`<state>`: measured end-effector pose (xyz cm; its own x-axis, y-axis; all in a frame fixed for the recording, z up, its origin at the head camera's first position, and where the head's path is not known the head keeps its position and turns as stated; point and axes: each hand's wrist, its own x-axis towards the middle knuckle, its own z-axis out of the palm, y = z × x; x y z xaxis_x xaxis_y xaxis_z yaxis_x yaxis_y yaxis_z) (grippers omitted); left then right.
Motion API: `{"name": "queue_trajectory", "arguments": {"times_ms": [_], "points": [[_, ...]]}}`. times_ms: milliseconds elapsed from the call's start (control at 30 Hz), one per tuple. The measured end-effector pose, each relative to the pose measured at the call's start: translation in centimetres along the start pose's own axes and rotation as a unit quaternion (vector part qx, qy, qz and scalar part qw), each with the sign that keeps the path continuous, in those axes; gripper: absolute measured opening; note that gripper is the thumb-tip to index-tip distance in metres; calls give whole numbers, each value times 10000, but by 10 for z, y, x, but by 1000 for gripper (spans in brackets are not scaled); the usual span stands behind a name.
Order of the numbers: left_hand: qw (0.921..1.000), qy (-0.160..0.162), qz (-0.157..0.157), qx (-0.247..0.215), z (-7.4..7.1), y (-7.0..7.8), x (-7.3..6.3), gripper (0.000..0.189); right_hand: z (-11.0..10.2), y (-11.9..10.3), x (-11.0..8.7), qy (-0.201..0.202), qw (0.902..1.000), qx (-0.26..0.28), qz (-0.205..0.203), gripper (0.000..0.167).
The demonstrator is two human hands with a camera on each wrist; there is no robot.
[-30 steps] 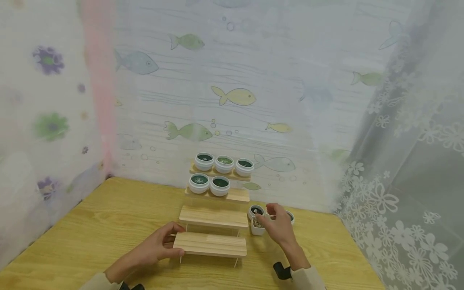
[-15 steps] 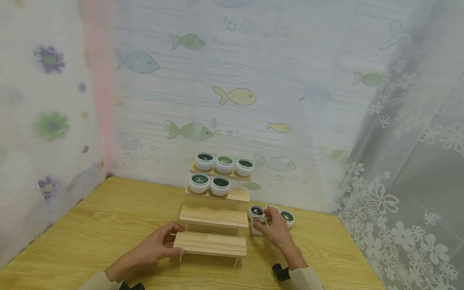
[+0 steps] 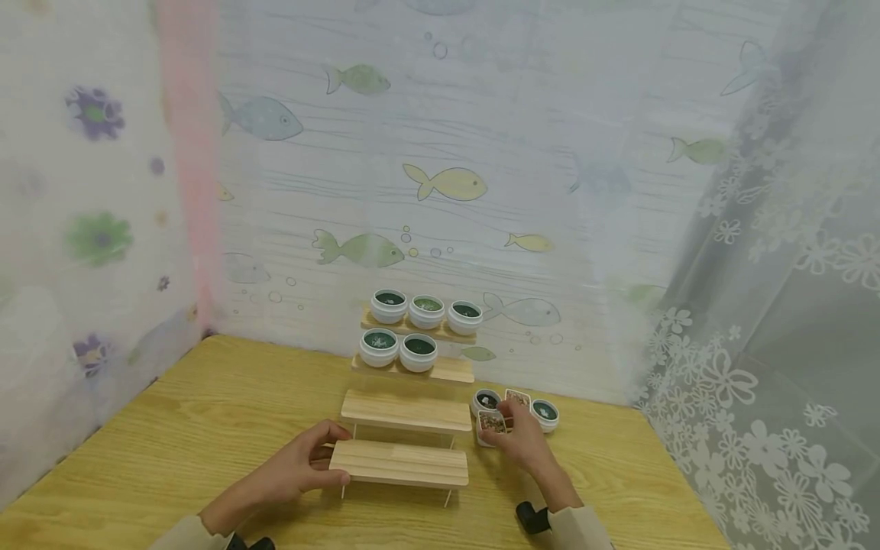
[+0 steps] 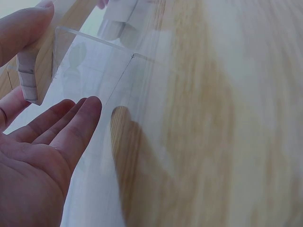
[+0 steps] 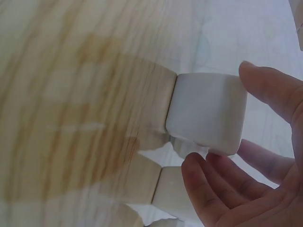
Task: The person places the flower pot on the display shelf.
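A tiered display stand has light wooden boards on clear supports. My left hand holds the left end of its lowest board, thumb at the front edge and index finger behind; the other fingers extend beside the clear support in the left wrist view. To the stand's right, my right hand pinches a small square white pot between thumb and fingers. Speckled, gravel-like filling shows in the pot's top. In the right wrist view its base is right at the wooden tabletop.
Behind the right hand stand a round white pot, another square pot and a round green-filled pot. Several round white pots occupy the two upper boards. A fish-patterned curtain hangs behind the table.
My right hand has come down and slightly left onto the front square pot and taken hold of it. The left hand has stayed on the stand.
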<state>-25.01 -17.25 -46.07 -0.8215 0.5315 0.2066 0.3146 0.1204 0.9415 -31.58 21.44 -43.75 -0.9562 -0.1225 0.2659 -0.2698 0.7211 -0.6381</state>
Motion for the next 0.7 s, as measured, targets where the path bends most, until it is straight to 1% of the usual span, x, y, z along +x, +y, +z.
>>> {"name": "queue_trajectory", "arguments": {"times_ms": [333, 533, 700], "points": [[10000, 22, -51, 2, 0, 1, -1, 50, 0, 3, 2, -107, 9997, -205, -102, 55], [10000, 28, -36, 16, 0, 1, 0, 50, -1, 3, 1, -225, 9997, -30, -79, 54], [10000, 55, -58, 27, 1, 2, -1, 51, -1, 5, 1, -243, 9996, 86, -78, 52]]}}
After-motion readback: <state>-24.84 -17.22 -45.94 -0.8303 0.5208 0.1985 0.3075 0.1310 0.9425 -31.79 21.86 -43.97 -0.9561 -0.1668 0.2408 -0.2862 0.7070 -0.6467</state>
